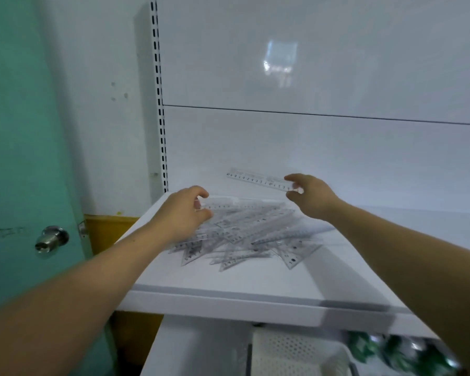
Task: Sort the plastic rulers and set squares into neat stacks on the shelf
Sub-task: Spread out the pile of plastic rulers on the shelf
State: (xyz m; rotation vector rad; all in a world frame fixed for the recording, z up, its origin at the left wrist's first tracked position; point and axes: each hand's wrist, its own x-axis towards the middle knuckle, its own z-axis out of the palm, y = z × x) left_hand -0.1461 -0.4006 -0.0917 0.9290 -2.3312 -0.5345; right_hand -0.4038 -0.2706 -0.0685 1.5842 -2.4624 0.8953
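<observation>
Sorting barely begun: the right hand (307,194) pinches one clear ruler (258,180) by its end near the shelf (255,283) back, the left hand (185,213) grips a second ruler (228,203) atop the jumbled pile (244,240), no neat stack visible yet.

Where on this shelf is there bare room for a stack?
Bare: on the white shelf, the front strip between its edge and the heap of clear plastic rulers and set squares, and the right side past it. Crowded: centre-left, the heap, which the left hand grips; behind, the right hand holds one clear ruler.
</observation>
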